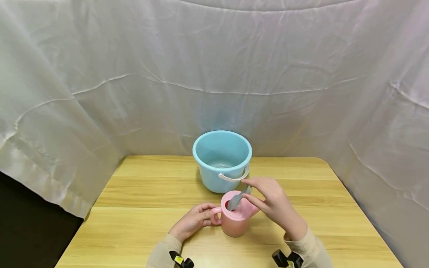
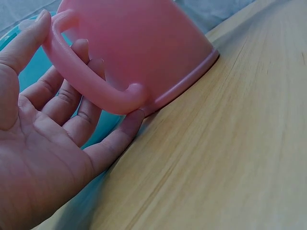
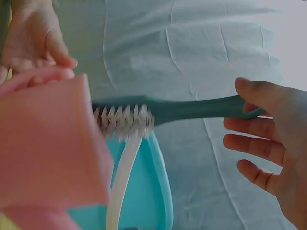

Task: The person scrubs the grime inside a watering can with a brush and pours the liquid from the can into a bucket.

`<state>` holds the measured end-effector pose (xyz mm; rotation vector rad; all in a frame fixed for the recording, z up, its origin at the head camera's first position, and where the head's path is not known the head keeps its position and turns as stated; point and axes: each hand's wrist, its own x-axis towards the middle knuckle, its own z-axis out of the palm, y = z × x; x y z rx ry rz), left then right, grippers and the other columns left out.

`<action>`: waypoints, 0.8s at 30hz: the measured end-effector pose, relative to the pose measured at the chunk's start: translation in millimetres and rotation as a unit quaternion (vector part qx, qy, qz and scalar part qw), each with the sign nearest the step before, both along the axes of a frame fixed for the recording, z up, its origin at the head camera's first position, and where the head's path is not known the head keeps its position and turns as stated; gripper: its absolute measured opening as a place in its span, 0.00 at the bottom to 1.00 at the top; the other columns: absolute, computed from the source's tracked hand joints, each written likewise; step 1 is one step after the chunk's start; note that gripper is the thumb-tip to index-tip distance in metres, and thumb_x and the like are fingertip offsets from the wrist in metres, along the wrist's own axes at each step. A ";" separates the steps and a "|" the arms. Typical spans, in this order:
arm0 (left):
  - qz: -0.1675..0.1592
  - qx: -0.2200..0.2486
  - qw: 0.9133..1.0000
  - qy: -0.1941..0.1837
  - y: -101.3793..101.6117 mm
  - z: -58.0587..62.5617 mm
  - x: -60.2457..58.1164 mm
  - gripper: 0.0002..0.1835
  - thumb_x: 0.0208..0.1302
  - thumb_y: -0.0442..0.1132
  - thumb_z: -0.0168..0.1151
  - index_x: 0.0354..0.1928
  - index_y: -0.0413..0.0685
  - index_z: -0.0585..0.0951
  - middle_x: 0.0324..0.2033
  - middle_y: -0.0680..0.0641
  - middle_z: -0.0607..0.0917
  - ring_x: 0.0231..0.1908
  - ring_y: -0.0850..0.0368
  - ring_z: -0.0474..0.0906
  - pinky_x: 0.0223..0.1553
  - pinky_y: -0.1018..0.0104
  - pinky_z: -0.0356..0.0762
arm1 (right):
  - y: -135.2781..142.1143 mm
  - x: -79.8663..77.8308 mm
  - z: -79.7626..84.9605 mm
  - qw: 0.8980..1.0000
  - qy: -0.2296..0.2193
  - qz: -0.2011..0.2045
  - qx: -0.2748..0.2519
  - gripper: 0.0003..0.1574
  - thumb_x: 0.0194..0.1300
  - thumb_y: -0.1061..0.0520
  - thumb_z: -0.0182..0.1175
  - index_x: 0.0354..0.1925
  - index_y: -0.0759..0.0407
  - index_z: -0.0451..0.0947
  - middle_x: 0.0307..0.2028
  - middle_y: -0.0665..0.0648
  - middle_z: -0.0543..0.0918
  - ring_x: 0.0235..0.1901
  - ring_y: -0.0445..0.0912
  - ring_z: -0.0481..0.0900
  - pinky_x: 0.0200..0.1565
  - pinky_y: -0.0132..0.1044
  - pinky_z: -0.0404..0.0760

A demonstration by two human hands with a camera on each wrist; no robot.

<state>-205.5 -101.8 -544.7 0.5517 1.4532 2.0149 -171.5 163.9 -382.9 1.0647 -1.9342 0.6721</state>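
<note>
A pink watering can (image 1: 235, 225) stands upright on the table, its handle to the left and its spout to the right. My left hand (image 1: 191, 221) is at the handle (image 2: 79, 79); the left wrist view shows the thumb against its top and the fingers behind the loop. With thumb and forefinger, my right hand (image 1: 275, 200) pinches the end of a grey-green brush (image 3: 192, 109). White bristles (image 3: 127, 120) show at the can's rim in the right wrist view, and the brush's far end is hidden inside the can. Something red shows in the can's top opening.
Just behind the can stands a light blue bucket (image 1: 208, 178), its white handle (image 1: 231, 178) hanging down at the front right. The wooden table (image 1: 140, 230) is bordered by pale cloth curtains (image 1: 201, 67) at the back and sides.
</note>
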 end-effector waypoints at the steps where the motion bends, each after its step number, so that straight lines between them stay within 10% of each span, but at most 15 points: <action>1: 0.000 -0.001 1.000 0.000 0.0 0.3 0.0 0.10 0.73 0.40 0.52 0.51 0.48 0.78 0.35 0.53 0.84 0.44 0.57 0.84 0.57 0.52 0.80 | -3.1 -1.4 2.0 1.000 -0.004 0.002 0.010 0.21 0.66 0.45 0.61 0.47 0.60 0.82 0.41 0.54 0.87 0.41 0.47 0.84 0.44 0.38 0.77; 24: 0.001 -0.010 1.000 -0.009 3.3 0.4 1.3 0.11 0.73 0.39 0.52 0.52 0.46 0.77 0.33 0.53 0.84 0.44 0.56 0.84 0.55 0.54 0.81 | 0.2 -8.3 17.4 0.998 -0.039 -0.027 0.038 0.24 0.68 0.42 0.57 0.44 0.60 0.82 0.38 0.54 0.87 0.39 0.48 0.83 0.43 0.42 0.78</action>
